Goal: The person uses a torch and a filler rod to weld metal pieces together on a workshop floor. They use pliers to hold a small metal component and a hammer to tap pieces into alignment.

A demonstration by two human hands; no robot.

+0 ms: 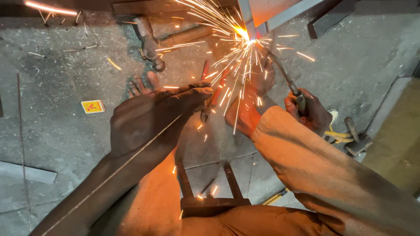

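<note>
The right hand (308, 111) is closed around the handle of a welding electrode holder (294, 89). Its thin rod (276, 65) goes up and away from the hand to a bright arc (246, 38) on the edge of a grey metal piece (262, 13). The holder looks stiff and not heavy, but I judge the rod end is very hot, so the only safe place to take it is the insulated handle, where the hand already grips. The rod is thin, dark and slightly bent; the handle is dark, and the fist covers most of it.

The left hand (151, 122) is raised flat between the camera and the arc, fingers together and extended, holding nothing I can see; it seems to work as a shield. Orange sparks (227, 74) fall in all directions below the arc. Beyond the left hand a hammer (151, 46) lies on the concrete floor (57, 65), and to its left there is a small yellow box (92, 106). Red-handled pliers (212, 94) lie just beyond the left fingertips.
</note>
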